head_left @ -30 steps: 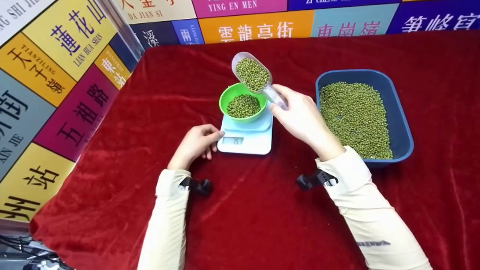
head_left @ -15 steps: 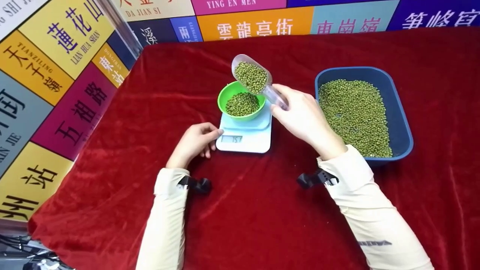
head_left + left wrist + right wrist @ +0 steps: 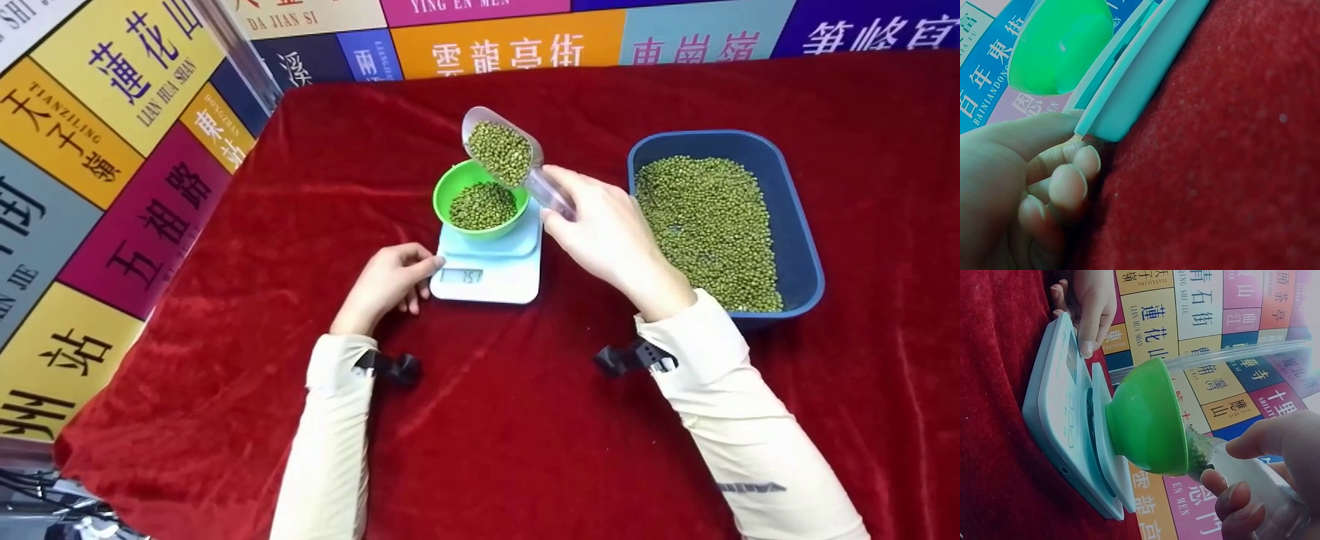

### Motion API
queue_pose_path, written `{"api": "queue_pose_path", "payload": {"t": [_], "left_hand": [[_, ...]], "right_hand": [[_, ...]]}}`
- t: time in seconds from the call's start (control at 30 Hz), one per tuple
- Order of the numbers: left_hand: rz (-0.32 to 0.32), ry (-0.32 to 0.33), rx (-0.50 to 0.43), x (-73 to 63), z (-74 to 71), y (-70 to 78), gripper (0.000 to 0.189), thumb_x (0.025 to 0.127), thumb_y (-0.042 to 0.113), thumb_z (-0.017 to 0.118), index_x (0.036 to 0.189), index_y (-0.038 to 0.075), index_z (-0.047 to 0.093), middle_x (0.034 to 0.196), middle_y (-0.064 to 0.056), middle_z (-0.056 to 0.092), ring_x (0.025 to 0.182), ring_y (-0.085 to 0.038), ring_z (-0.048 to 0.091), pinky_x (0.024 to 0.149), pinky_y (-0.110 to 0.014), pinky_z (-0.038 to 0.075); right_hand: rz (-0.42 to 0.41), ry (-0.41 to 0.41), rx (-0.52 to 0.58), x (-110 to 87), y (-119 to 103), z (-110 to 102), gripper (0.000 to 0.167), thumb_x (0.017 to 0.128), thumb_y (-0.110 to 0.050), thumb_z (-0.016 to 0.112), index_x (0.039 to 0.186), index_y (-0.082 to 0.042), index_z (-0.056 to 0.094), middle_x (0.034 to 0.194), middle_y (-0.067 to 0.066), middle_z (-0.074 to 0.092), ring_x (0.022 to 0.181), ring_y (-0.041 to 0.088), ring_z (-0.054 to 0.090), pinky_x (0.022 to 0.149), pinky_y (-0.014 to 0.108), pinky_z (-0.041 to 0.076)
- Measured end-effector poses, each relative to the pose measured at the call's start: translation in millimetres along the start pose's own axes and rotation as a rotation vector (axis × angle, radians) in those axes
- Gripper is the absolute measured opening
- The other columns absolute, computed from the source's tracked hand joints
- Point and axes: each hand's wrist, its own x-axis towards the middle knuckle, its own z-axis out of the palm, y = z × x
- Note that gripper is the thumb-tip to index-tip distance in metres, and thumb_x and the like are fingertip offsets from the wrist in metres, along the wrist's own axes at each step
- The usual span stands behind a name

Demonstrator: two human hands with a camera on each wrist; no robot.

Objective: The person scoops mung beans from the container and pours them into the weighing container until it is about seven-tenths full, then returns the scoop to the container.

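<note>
My right hand (image 3: 607,232) grips the handle of a clear plastic scoop (image 3: 551,193) filled with green mung beans (image 3: 500,152). The scoop is tilted slightly above the back right rim of a green bowl (image 3: 448,187), which holds more mung beans. The bowl stands on a light blue and white kitchen scale (image 3: 491,292), whose display appears to read 157. My left hand (image 3: 384,283) pinches the scale's front left corner; in the left wrist view the thumb (image 3: 1044,130) lies on its edge, fingers curled below. In the right wrist view the bowl (image 3: 1145,419) partly hides the scoop's beans.
A blue tub (image 3: 802,225) with a broad layer of mung beans stands to the right, beside my right forearm. Red velvet cloth (image 3: 495,420) covers the table. Panels with printed characters (image 3: 510,49) border its back and left sides.
The scene has shifted slightly up in the head view. The filled scoop stays over the bowl's rim, barely moved, and both hands keep their holds.
</note>
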Motion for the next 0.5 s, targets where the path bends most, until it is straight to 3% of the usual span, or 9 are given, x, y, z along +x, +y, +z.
{"api": "queue_pose_path", "payload": {"t": [0.17,0.5], "left_hand": [[0.025,0.009,0.008,9.8,1.5,-15.5,0.034,0.081,0.048,0.06,0.084,0.013,0.06,0.061,-0.014,0.058,0.039,-0.023,0.054,0.034,-0.033,0.044],[0.036,0.007,0.006,10.6,1.6,-18.2,0.037,0.08,0.049,0.06,0.085,0.013,0.061,0.062,-0.015,0.058,0.039,-0.024,0.054,0.034,-0.035,0.044]], "right_hand": [[-0.01,0.01,-0.012,-1.0,-0.1,-0.8,0.048,0.084,-0.03,0.052,0.131,-0.022,0.045,0.109,0.0,0.058,0.094,0.019,0.054,0.081,0.039,0.042],[-0.013,0.006,-0.02,-1.7,0.1,-0.6,0.048,0.084,-0.031,0.052,0.131,-0.024,0.045,0.106,-0.001,0.057,0.091,0.019,0.053,0.077,0.039,0.043]]}}
